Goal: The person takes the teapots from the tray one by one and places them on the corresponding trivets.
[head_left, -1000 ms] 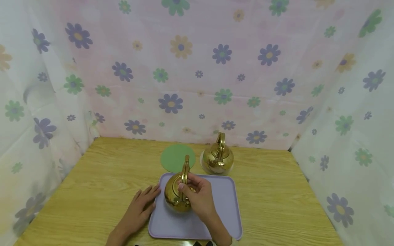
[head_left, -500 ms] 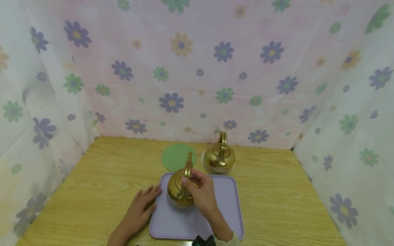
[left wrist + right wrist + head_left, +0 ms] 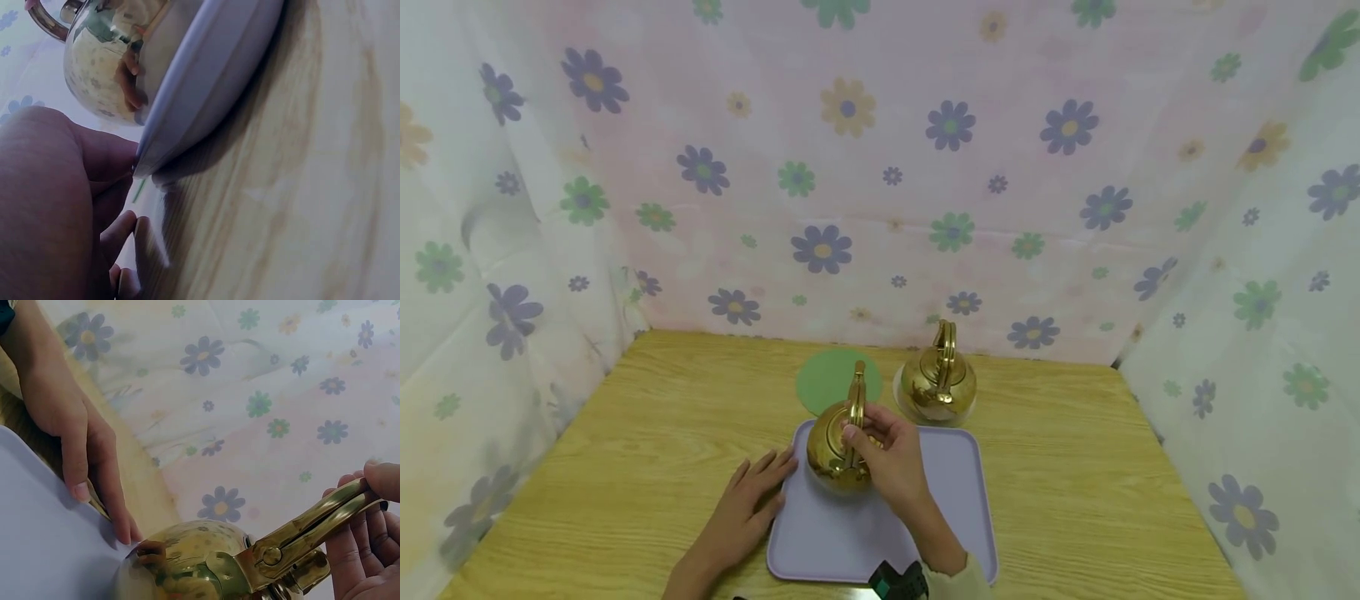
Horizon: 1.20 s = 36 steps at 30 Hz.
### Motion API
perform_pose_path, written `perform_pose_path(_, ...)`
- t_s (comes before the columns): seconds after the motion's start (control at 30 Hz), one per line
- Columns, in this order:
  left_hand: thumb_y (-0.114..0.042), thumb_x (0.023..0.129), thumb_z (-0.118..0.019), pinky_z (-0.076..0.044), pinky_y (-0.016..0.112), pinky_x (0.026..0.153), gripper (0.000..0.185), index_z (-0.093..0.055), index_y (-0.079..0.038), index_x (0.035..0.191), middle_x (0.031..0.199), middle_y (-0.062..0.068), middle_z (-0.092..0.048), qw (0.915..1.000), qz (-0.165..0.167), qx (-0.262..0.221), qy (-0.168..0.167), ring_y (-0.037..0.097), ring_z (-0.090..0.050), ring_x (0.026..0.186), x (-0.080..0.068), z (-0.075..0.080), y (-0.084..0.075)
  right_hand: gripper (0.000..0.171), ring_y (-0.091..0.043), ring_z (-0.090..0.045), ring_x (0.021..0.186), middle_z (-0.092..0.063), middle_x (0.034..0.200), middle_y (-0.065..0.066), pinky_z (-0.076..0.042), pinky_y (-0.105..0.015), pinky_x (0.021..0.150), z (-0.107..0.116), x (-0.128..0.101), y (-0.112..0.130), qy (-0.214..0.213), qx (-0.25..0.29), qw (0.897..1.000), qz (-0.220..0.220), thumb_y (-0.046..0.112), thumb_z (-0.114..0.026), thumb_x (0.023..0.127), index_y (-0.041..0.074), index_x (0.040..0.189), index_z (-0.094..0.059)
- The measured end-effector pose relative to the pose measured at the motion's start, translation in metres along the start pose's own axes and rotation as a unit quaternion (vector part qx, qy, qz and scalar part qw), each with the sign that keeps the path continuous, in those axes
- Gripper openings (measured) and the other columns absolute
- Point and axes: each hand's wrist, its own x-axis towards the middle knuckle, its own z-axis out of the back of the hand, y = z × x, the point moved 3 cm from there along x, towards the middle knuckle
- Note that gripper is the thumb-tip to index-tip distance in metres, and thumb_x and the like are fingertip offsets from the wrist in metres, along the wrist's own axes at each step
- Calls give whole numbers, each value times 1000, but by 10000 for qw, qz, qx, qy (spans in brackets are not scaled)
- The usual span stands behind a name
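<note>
Kettle [image 3: 826, 457], round shiny gold metal, over far-left part of pale-lilac rectangular tray [image 3: 951, 517]; can't tell if touching. Gripping its upright gold handle [image 3: 858, 390] with right hand [image 3: 897, 468], presumably for level control. Touching tray's left rim [image 3: 773, 533] with relaxed left hand [image 3: 739, 507], probably to prevent sliding.

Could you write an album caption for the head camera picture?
One golden kettle held by its handle over a lilac tray, a second golden kettle and a green round mat behind.
</note>
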Motion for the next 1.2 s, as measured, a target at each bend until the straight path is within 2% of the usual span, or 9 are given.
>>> perform_pose_path(0.17,-9,96,-63,-8,32,123,45,-61,-5,141,148,12,-57,10000,67,-40,12,48,-48,136,0,-1,-1,32,-8,-67,87,-68,108,-31,-57,-21,78,0,3,2,87,-44,9999,37,2,-68,95,-13,123,-64)
perform_pose_path(0.37,-9,96,-63,-6,29,122,45,-60,-6,141,149,11,-56,10000,43,-35,32,48,-47,136,0,-2,0,32,-7,-68,86,-68,110,-32,-57,-21,78,0,8,4,66,-72,9999,55,1,-68,95,-12,124,-64)
perform_pose_path(0.53,-8,96,-63,-8,33,123,45,-61,-6,140,148,11,-57,10000,4,-33,5,48,-47,136,0,0,-1,32,-7,-68,86,-69,108,-28,-57,-21,78,-1,12,5,72,-159,9998,87,1,-68,95,-11,124,-65)
perform_pose_path(0.77,-7,95,-64,-1,20,121,44,-63,-5,138,145,12,-59,10000,-48,-35,-29,49,-47,135,1,1,-2,32,-8,-67,84,-70,105,-28,-55,-20,77,-3,19,7,141,-271,9993,219,1,-68,95,-10,124,-66)
perform_pose_path(1.0,-7,95,-64,-4,23,121,44,-63,-6,139,146,11,-58,10000,-16,-22,-37,48,-48,135,0,-1,0,33,-8,-66,84,-69,103,-27,-55,-20,77,-3,25,5,179,-222,9993,251,0,-68,95,-11,126,-65)
perform_pose_path(1.2,-8,95,-65,-2,20,120,44,-63,-6,138,146,11,-59,10000,-15,-25,-61,47,-48,135,0,-1,0,33,-8,-66,83,-69,101,-25,-56,-21,76,-3,30,0,228,-67,9990,377,-2,-67,95,-14,125,-63)
